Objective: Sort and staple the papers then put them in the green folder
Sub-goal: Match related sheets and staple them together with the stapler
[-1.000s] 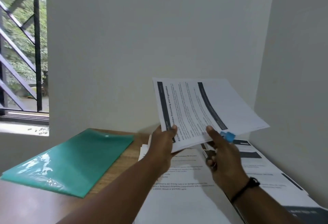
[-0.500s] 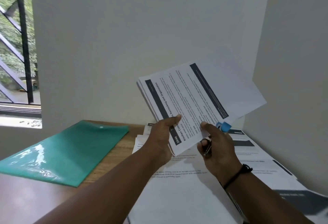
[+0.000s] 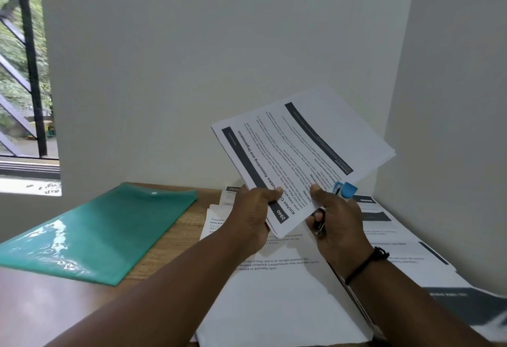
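Note:
A small stack of printed papers is held up in the air, tilted, above the desk. My left hand grips its lower left corner, thumb on the top sheet. My right hand holds a blue stapler, its blue tip showing beyond the fingers, while the thumb presses the stack's lower edge. The green plastic folder lies flat on the wooden desk at the left, apart from both hands.
More printed sheets cover the desk under my arms and reach to the right wall. White walls close the desk behind and at the right. A barred window is at the far left.
The stack has been turned and raised so that its long side points up to the right. Both hands kept their grip and shifted slightly right.

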`<state>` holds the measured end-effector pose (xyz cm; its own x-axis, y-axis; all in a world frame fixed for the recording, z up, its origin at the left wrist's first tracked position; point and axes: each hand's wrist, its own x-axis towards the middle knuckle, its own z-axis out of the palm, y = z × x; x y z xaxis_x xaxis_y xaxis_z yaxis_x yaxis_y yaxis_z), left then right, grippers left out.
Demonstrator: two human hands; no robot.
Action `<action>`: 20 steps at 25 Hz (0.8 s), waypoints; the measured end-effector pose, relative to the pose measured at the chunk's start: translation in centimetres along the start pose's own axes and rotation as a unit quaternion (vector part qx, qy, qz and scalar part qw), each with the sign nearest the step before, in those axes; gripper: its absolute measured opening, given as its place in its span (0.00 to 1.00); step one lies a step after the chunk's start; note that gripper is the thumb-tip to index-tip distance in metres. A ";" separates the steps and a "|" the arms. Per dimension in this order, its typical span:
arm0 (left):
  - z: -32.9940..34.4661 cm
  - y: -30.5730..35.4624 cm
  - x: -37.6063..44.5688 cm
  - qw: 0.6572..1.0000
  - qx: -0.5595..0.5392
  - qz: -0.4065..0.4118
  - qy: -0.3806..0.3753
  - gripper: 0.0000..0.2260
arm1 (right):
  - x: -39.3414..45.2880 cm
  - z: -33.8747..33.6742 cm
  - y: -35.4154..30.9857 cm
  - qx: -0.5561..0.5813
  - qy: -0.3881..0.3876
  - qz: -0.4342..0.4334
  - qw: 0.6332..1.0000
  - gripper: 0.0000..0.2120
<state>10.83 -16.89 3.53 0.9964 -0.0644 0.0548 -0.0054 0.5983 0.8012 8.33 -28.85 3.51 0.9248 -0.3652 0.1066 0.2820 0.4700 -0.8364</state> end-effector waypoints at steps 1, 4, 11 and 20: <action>0.0 0.0 0.0 1.000 0.000 -0.001 -0.003 0.14 | 0.1 -0.1 0.0 -0.009 -0.002 -0.006 1.000 0.08; 0.0 -0.1 0.2 1.000 -0.007 -0.012 -0.001 0.16 | 0.3 -0.2 0.1 -0.034 -0.007 -0.026 0.999 0.07; -0.4 -0.5 0.4 1.000 0.016 0.007 0.010 0.09 | 0.3 -0.3 0.7 -0.066 -0.035 -0.041 0.996 0.12; -0.8 -0.6 0.4 0.997 0.062 0.015 0.048 0.02 | -0.4 -0.1 1.4 -0.188 -0.041 -0.113 0.975 0.21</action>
<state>11.34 -16.59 2.60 0.9991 0.0323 0.0274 -0.0399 0.4957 0.8676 8.31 -28.14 2.20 0.8719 -0.3524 0.3400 0.3808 0.0512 -0.9233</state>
